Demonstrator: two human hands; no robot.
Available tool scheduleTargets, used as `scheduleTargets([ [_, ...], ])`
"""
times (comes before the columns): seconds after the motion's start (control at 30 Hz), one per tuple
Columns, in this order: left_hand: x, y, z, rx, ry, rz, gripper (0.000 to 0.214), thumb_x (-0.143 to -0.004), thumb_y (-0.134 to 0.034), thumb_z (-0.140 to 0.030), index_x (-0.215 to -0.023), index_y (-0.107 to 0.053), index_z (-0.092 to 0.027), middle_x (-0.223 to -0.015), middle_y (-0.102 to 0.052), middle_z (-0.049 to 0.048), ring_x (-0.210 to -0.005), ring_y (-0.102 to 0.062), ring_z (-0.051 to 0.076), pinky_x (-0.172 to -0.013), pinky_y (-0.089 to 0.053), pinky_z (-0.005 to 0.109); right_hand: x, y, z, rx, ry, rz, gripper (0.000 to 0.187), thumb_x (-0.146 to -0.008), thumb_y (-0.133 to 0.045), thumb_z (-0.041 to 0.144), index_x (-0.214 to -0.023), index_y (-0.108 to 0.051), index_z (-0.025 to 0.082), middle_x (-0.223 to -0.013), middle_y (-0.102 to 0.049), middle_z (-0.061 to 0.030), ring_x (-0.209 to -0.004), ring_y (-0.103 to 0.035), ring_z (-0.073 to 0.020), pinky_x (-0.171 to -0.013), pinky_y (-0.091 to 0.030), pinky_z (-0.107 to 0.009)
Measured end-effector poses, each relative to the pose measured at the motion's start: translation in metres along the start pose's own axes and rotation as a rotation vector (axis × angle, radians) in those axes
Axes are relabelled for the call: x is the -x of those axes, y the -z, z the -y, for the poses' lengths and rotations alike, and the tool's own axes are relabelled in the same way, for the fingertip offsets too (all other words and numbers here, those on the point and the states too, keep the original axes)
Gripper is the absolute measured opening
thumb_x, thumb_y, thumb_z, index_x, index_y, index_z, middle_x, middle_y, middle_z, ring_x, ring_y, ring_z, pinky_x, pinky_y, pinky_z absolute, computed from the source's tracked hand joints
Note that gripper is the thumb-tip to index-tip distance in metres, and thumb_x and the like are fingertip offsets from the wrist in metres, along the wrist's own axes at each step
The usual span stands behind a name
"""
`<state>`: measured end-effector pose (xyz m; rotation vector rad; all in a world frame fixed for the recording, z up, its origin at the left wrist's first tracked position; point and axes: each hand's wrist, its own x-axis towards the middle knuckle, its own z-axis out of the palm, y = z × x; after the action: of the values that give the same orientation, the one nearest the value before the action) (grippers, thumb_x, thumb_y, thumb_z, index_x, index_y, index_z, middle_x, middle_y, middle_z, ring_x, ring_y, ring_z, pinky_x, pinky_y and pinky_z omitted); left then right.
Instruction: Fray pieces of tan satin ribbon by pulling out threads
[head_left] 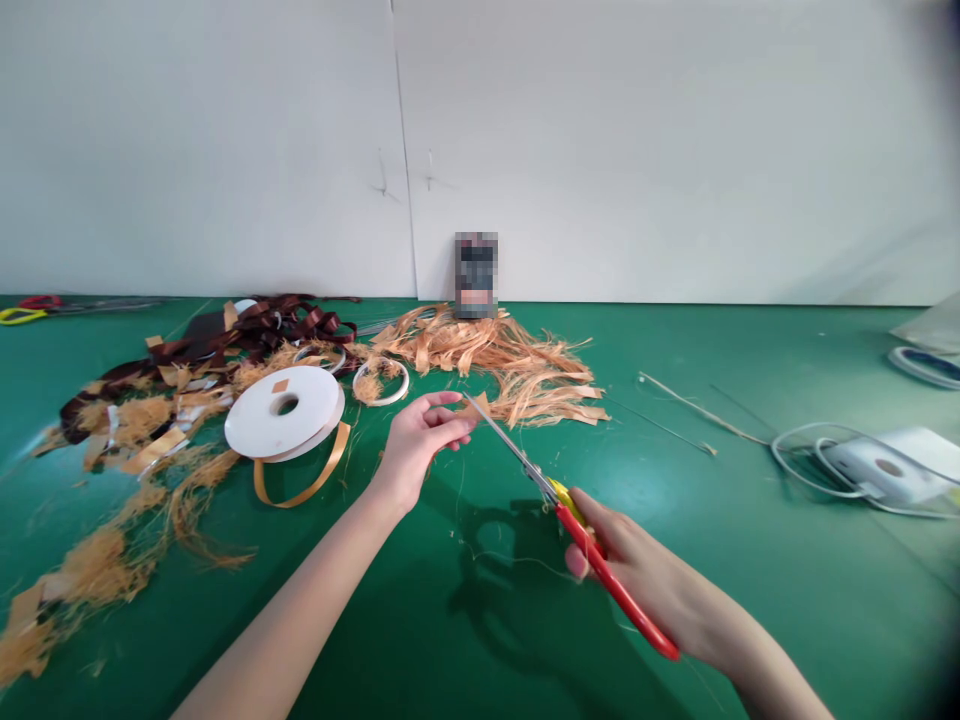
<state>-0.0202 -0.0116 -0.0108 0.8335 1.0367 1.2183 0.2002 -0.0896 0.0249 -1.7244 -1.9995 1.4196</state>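
Note:
My left hand (420,440) pinches a small piece of orange ribbon (474,407) above the green table (712,600). My right hand (645,580) grips red-handled scissors (577,525), whose blades point up and left and meet the ribbon piece. A white ribbon spool (283,410) with a loose orange ribbon tail (304,480) lies to the left of my left hand. A pile of cut orange ribbon strips (510,365) lies behind both hands.
Dark brown ribbon (247,330) and frayed orange scraps (97,560) cover the left side. Empty white rings (381,380) lie near the spool. A white device with a coiled cable (870,465) sits at right. A white wall (600,150) stands behind the table.

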Motion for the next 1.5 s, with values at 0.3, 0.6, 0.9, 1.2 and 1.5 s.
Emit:
scheduleTargets([
  [0.3, -0.001, 0.006, -0.004, -0.014, -0.04, -0.031, 0.043, -0.06, -0.077, -0.018, -0.098, -0.059, -0.012, -0.058, -0.06, -0.0052, -0.054, -0.057, 0.007, -0.05, -0.04, 0.017, -0.017, 0.003, 0.005, -0.029, 0.071, 0.025, 0.031, -0.093, -0.035, 0.037, -0.079, -0.056, 0.019, -0.078, -0.063, -0.0016, -0.064, -0.053, -0.0119, -0.058, -0.04, -0.022],
  [0.6, -0.007, 0.017, -0.019, 0.064, -0.111, -0.214, 0.056, -0.056, -0.081, -0.019, -0.106, -0.056, -0.012, -0.057, -0.062, -0.0059, -0.054, -0.058, 0.006, -0.052, -0.042, 0.015, -0.052, 0.011, 0.022, -0.002, 0.113, 0.009, 0.025, -0.086, -0.044, 0.033, -0.078, -0.063, 0.018, -0.076, -0.067, -0.0017, -0.059, -0.053, -0.0117, -0.053, -0.036, -0.023],
  [0.9, -0.014, 0.025, -0.013, 0.106, -0.128, -0.221, 0.043, -0.06, -0.079, -0.02, -0.098, -0.061, -0.012, -0.071, -0.069, 0.0, -0.067, -0.067, 0.011, -0.067, -0.052, 0.021, -0.085, 0.017, 0.022, 0.18, 0.04, -0.406, 0.04, -0.084, -0.044, 0.053, -0.076, -0.061, 0.017, -0.067, -0.064, -0.0045, -0.057, -0.054, -0.0161, -0.051, -0.035, -0.025],
  [1.2, -0.008, 0.019, -0.011, 0.058, -0.007, -0.046, 0.04, -0.062, -0.075, -0.011, -0.1, -0.062, -0.012, -0.079, -0.072, 0.0039, -0.08, -0.069, 0.015, -0.074, -0.053, 0.022, -0.075, 0.053, -0.047, 0.411, -0.537, -0.929, 0.057, -0.079, -0.042, 0.062, -0.073, -0.069, 0.012, -0.066, -0.065, -0.0219, -0.064, -0.064, -0.0335, -0.05, -0.041, -0.037],
  [1.5, 0.001, 0.009, 0.0, -0.128, 0.066, 0.151, 0.031, -0.069, -0.075, -0.02, -0.097, -0.064, -0.015, -0.084, -0.07, 0.0034, -0.076, -0.068, 0.014, -0.071, -0.053, 0.024, -0.063, 0.058, -0.065, 0.326, -0.713, -0.867, 0.064, -0.075, -0.055, 0.054, -0.104, -0.063, -0.003, -0.099, -0.061, -0.0361, -0.098, -0.058, -0.048, -0.073, -0.046, -0.053],
])
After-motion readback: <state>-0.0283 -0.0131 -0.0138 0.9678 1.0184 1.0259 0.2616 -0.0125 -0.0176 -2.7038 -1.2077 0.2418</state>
